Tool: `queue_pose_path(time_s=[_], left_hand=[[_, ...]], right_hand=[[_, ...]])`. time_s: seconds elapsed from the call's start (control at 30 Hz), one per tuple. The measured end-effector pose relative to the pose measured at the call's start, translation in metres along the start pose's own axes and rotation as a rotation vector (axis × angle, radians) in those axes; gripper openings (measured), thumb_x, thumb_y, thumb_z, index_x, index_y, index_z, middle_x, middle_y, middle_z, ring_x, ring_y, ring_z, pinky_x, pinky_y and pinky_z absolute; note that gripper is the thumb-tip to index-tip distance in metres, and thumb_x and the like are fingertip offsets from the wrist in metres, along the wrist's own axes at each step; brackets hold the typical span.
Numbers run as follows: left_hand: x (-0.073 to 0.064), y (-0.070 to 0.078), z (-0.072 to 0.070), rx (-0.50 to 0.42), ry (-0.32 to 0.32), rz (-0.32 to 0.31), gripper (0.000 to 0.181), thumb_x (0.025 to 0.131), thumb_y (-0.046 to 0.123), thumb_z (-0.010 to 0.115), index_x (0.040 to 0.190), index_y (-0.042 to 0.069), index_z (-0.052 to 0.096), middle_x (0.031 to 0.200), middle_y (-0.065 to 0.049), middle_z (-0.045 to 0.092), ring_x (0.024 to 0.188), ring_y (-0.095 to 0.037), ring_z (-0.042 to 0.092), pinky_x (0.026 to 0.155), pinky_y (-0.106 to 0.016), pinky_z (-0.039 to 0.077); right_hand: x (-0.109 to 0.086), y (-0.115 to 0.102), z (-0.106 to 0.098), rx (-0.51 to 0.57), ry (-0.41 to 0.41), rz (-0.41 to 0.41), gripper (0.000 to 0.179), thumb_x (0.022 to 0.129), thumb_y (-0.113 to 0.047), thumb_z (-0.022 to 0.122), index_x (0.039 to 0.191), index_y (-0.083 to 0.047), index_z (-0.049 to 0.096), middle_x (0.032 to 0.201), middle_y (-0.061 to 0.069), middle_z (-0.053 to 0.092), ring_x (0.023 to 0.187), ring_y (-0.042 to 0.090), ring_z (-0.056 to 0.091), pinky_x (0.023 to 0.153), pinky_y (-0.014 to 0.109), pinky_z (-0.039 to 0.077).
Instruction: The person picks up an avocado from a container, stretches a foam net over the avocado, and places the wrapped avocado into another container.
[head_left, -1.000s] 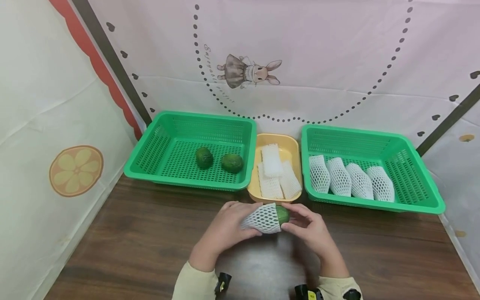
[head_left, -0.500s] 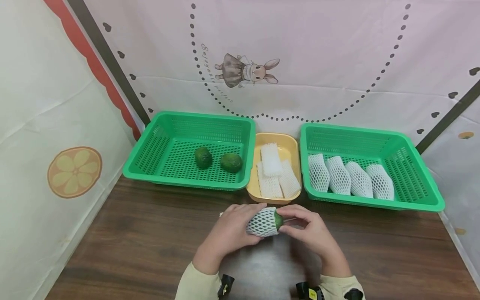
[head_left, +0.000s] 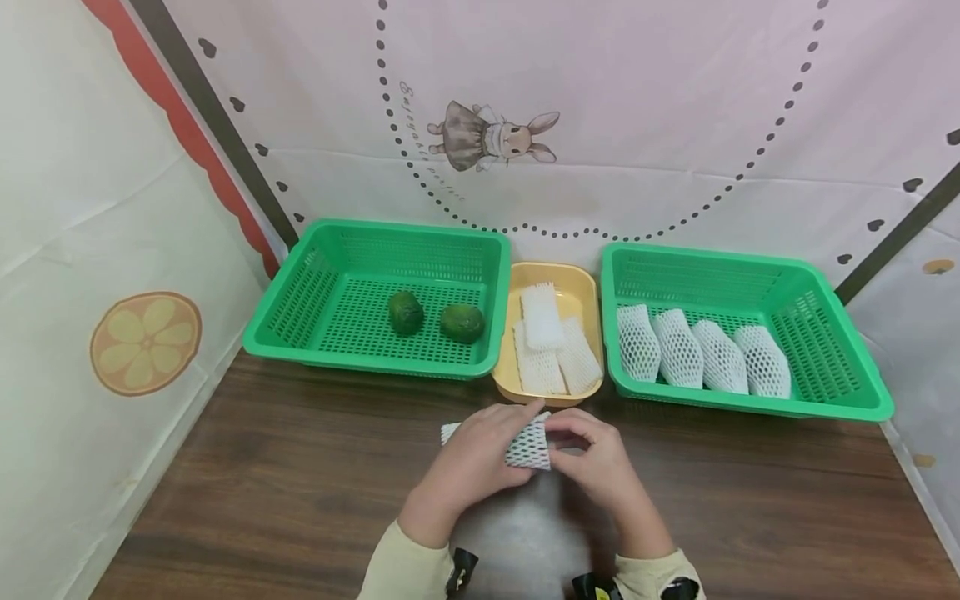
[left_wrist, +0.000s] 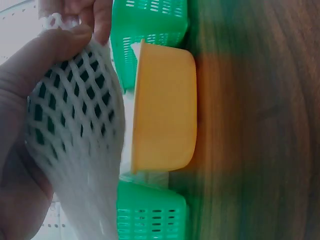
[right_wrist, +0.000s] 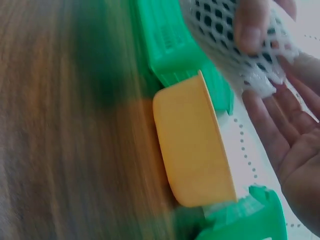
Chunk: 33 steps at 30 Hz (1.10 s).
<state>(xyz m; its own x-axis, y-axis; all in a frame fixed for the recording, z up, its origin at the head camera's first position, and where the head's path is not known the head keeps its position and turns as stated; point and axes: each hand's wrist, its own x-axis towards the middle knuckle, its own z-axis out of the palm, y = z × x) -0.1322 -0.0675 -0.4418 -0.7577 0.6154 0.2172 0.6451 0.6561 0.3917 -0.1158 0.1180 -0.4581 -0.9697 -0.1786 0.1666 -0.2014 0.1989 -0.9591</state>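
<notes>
My left hand (head_left: 476, 454) grips an avocado inside a white foam net sleeve (head_left: 529, 446), its thumb pressed along the mesh. Dark green skin shows through the holes of the sleeve (left_wrist: 75, 100) in the left wrist view. At the sleeve's right end, the fingertips of my right hand (head_left: 596, 458) pinch the net's rim, which now covers that end of the fruit. The sleeve's other end sticks out beyond my left hand. Both hands are over the table, just in front of the yellow tray (head_left: 508, 385).
Two bare avocados (head_left: 406, 313) lie in the left green basket (head_left: 285, 350). Several loose foam nets (head_left: 542, 317) are in the yellow tray. The right green basket (head_left: 840, 408) holds several netted fruits (head_left: 681, 348) in a row. A printed cloth (head_left: 637, 100) hangs behind.
The net's rim has slid right over the avocado's green end, which was bare earlier. My right hand has moved slightly left, and the sleeve's left end has come into view behind my left hand.
</notes>
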Motion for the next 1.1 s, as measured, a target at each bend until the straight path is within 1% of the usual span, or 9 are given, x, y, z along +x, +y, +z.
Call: queue_pose_path(time_s=[0.23,0.47,0.53,0.6,0.63,0.73,0.83,0.93,1.1], left_hand=[[0.003,0.004,0.003,-0.004,-0.044,-0.050,0.100,0.068,0.020,0.082,0.148,0.015,0.022,0.114,-0.003,0.062,0.105,-0.017,0.055,0.094,-0.035,0.041],[0.006,0.005,0.006,0.013,0.029,-0.012,0.100,0.064,0.015,0.083,0.146,0.013,0.026,0.105,-0.002,0.064,0.096,-0.017,0.057,0.088,-0.035,0.044],[0.007,0.005,0.006,-0.029,0.029,-0.051,0.097,0.065,0.016,0.082,0.146,0.015,0.028,0.105,-0.002,0.064,0.095,-0.017,0.057,0.085,-0.034,0.045],[0.007,0.003,0.006,-0.152,0.041,-0.133,0.092,0.069,0.018,0.080,0.146,0.016,0.029,0.107,-0.002,0.063,0.092,-0.016,0.056,0.080,-0.034,0.047],[0.007,0.001,0.006,-0.267,0.054,-0.190,0.090,0.071,0.019,0.079,0.146,0.018,0.029,0.109,-0.003,0.062,0.091,-0.016,0.057,0.078,-0.034,0.047],[0.007,-0.006,0.005,-0.745,0.160,-0.372,0.082,0.078,0.018,0.074,0.145,0.021,0.028,0.116,-0.007,0.059,0.093,-0.018,0.058,0.078,-0.035,0.048],[0.008,-0.012,0.004,-1.173,0.322,-0.503,0.072,0.083,0.014,0.069,0.142,0.023,0.029,0.120,-0.014,0.057,0.098,-0.022,0.059,0.083,-0.036,0.047],[0.010,-0.014,0.006,-1.359,0.431,-0.560,0.064,0.085,0.009,0.064,0.140,0.018,0.032,0.121,-0.017,0.054,0.102,-0.023,0.057,0.087,-0.035,0.046],[0.014,-0.011,0.013,-1.442,0.523,-0.580,0.055,0.087,0.004,0.061,0.136,0.009,0.038,0.121,-0.014,0.053,0.104,-0.020,0.054,0.088,-0.030,0.044]], right_hand=[[0.002,-0.001,0.009,-0.020,0.043,0.122,0.023,0.069,0.012,0.071,0.089,0.001,0.068,0.097,0.011,0.063,0.087,0.019,0.059,0.074,0.029,0.053],[0.003,-0.001,0.011,-0.025,0.050,0.117,0.020,0.068,0.010,0.074,0.084,-0.001,0.066,0.094,0.009,0.063,0.084,0.017,0.058,0.074,0.028,0.052],[0.003,-0.001,0.009,-0.026,0.056,0.086,0.019,0.069,0.009,0.072,0.083,-0.002,0.065,0.093,0.009,0.063,0.082,0.014,0.058,0.073,0.029,0.051],[0.003,0.000,0.007,0.012,0.073,0.014,0.016,0.074,0.009,0.070,0.086,0.001,0.065,0.092,0.012,0.063,0.083,0.012,0.059,0.073,0.028,0.051],[0.003,-0.001,0.004,0.044,0.092,-0.032,0.015,0.076,0.010,0.068,0.088,0.003,0.064,0.093,0.015,0.063,0.084,0.013,0.059,0.075,0.029,0.051],[0.003,-0.002,-0.002,0.125,0.154,-0.131,0.017,0.082,0.009,0.063,0.098,0.007,0.062,0.102,0.019,0.059,0.093,0.016,0.058,0.078,0.027,0.050],[0.003,-0.004,-0.006,0.136,0.171,-0.068,0.024,0.086,0.004,0.061,0.109,0.005,0.057,0.111,0.016,0.055,0.101,0.024,0.055,0.083,0.029,0.047],[0.003,-0.002,-0.004,0.067,0.078,0.050,0.029,0.088,-0.005,0.062,0.115,-0.001,0.055,0.115,0.013,0.057,0.104,0.028,0.055,0.086,0.035,0.045],[0.003,0.001,0.009,0.033,-0.114,0.189,0.038,0.088,-0.015,0.064,0.122,-0.004,0.052,0.116,0.014,0.058,0.107,0.029,0.054,0.088,0.043,0.043]])
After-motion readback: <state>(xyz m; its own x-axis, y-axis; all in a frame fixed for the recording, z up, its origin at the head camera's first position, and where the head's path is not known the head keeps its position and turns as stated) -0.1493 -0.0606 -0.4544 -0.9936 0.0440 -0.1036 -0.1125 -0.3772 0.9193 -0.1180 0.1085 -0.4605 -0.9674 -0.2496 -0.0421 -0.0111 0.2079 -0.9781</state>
